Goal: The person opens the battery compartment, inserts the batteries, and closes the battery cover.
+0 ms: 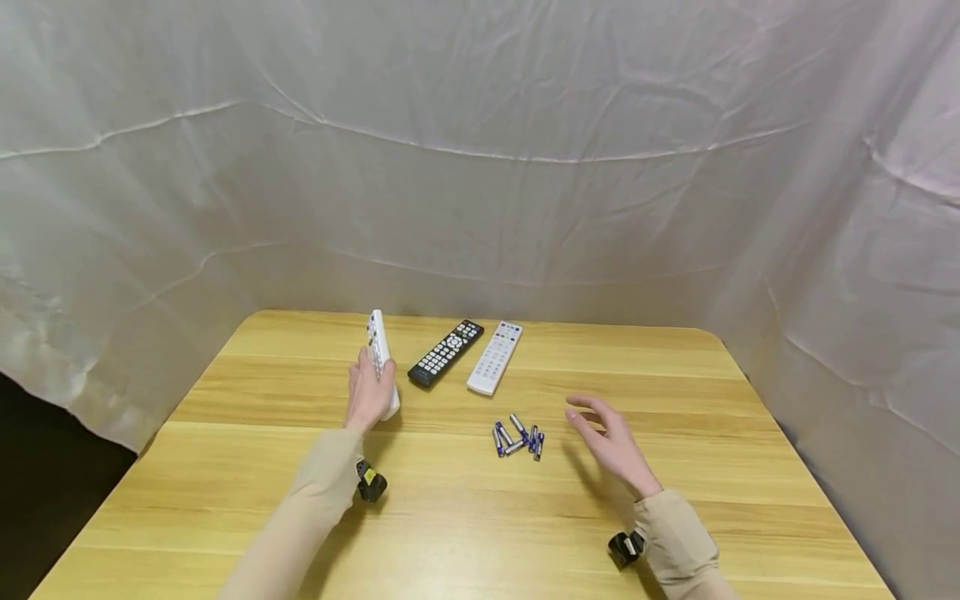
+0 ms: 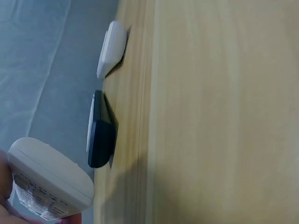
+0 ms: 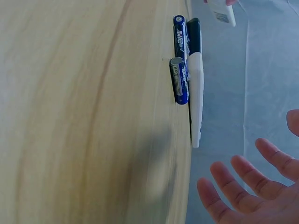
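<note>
My left hand [image 1: 367,393] grips a white remote control [image 1: 379,342] tilted up on its edge, its buttons facing left. The left wrist view shows the near end of that white remote [image 2: 53,172] close up, with fingers around it. My right hand [image 1: 611,437] hovers over the table to the right of the batteries, fingers loosely bent and holding nothing. Several blue and silver batteries [image 1: 514,444] lie in a loose group between the hands. In the right wrist view, the spread fingers [image 3: 243,198] touch nothing, and two batteries [image 3: 179,81] show plainly.
A black remote [image 1: 446,354] and a second white remote [image 1: 495,360] lie side by side, buttons up, toward the back of the wooden table [image 1: 450,525]. A pale cloth curtain [image 1: 480,208] hangs behind and around the table. Each wrist wears a small black camera [image 1: 371,482].
</note>
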Demonstrator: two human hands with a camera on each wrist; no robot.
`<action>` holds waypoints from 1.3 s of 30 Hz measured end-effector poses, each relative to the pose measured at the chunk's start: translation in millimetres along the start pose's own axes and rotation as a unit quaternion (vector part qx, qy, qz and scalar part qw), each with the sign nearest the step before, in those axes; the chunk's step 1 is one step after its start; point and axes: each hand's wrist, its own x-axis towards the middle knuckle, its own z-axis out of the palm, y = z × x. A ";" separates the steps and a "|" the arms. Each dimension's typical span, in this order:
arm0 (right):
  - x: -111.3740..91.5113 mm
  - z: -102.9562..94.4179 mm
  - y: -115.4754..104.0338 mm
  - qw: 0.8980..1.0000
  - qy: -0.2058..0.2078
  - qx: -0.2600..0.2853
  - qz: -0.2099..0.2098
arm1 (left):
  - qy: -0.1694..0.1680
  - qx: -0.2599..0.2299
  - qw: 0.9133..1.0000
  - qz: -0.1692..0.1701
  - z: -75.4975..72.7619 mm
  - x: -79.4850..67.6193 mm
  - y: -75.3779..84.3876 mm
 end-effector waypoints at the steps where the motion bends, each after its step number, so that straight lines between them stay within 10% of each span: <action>1: -0.2 0.1 -0.5 1.000 -0.002 0.000 -0.001 | -0.003 -0.001 1.000 0.000 0.3 -2.8 0.0; 15: -2.7 -2.2 -5.9 1.000 -0.018 -0.006 -0.010 | -0.065 -0.031 0.996 0.059 4.8 -37.0 9.1; 25: 0.0 2.4 -9.5 0.997 -0.050 -0.042 -0.030 | -0.167 -0.135 0.971 0.104 11.4 -58.5 23.5; 39: -3.0 5.4 -15.9 0.994 -0.069 -0.062 -0.060 | -0.227 -0.284 0.931 0.013 18.7 -76.9 32.0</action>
